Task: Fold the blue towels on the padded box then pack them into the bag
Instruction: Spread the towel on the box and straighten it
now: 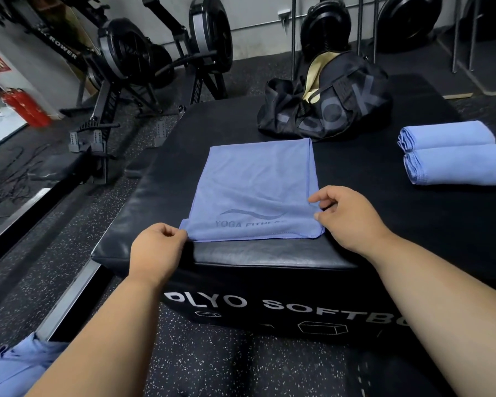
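A blue towel (258, 190) lies flat on a black padded box (269, 259), its near corners pinched by the left hand (156, 250) and right hand (347, 216), two folded towels (453, 153) and an open black duffel bag (324, 101) beyond.

Speckled floor (35, 285), 2 rowing machines (126, 61) (black).

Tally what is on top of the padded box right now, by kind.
Folded blue towels: 2
Blue towel being folded, a near corner pinched in each hand: 1
Black bag: 1
Total: 4
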The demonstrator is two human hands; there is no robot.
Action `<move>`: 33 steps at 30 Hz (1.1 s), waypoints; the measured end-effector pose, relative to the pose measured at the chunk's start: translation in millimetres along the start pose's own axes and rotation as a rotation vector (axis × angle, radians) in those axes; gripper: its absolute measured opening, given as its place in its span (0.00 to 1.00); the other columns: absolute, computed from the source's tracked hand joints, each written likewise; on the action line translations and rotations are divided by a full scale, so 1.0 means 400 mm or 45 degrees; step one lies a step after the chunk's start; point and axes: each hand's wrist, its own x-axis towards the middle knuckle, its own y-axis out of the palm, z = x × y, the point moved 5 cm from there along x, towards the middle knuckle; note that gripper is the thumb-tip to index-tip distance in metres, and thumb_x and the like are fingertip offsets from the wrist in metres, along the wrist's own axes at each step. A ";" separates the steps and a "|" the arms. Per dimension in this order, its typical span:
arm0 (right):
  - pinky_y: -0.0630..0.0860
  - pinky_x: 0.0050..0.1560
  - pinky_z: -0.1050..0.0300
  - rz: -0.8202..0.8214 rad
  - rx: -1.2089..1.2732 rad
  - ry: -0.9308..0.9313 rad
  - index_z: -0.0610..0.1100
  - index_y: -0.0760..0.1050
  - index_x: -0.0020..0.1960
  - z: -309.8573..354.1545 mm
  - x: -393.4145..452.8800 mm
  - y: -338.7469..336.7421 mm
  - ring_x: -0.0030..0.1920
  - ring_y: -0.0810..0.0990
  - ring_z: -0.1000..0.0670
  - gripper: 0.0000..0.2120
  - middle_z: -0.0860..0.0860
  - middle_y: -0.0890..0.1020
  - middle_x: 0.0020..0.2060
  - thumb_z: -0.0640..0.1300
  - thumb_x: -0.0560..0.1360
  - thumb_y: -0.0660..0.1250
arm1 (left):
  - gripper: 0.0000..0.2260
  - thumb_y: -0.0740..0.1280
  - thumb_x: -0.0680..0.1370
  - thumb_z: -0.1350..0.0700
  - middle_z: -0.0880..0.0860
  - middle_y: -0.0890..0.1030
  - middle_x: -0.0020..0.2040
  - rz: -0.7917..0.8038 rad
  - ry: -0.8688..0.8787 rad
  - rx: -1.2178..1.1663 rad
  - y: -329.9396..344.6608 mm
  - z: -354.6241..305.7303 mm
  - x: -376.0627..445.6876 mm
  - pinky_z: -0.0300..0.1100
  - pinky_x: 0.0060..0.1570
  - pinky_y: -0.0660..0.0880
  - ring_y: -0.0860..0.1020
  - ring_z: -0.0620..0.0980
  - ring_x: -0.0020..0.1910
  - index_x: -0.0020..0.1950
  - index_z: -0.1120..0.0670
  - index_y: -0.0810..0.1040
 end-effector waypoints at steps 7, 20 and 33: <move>0.73 0.50 0.68 -0.028 0.003 -0.028 0.59 0.82 0.52 -0.001 0.006 -0.013 0.42 0.80 0.55 0.17 0.54 0.79 0.52 0.36 0.75 0.73 | 0.06 0.70 0.75 0.49 0.45 0.84 0.36 -0.010 0.050 0.143 -0.004 -0.002 0.003 0.43 0.39 0.75 0.82 0.47 0.40 0.40 0.49 0.82; 0.77 0.50 0.60 0.203 -0.291 -0.336 0.57 0.86 0.48 0.042 -0.027 0.001 0.45 0.78 0.56 0.09 0.57 0.78 0.44 0.48 0.70 0.81 | 0.10 0.75 0.77 0.55 0.48 0.80 0.46 -0.081 0.416 0.085 -0.017 -0.009 -0.018 0.45 0.48 0.75 0.78 0.46 0.44 0.53 0.44 0.78; 0.77 0.50 0.59 0.312 -0.407 -0.332 0.59 0.86 0.45 0.016 -0.014 0.017 0.46 0.79 0.59 0.03 0.57 0.80 0.42 0.53 0.73 0.79 | 0.09 0.78 0.77 0.53 0.43 0.80 0.49 0.245 0.596 0.210 0.006 -0.009 0.013 0.27 0.51 0.71 0.79 0.37 0.49 0.49 0.38 0.84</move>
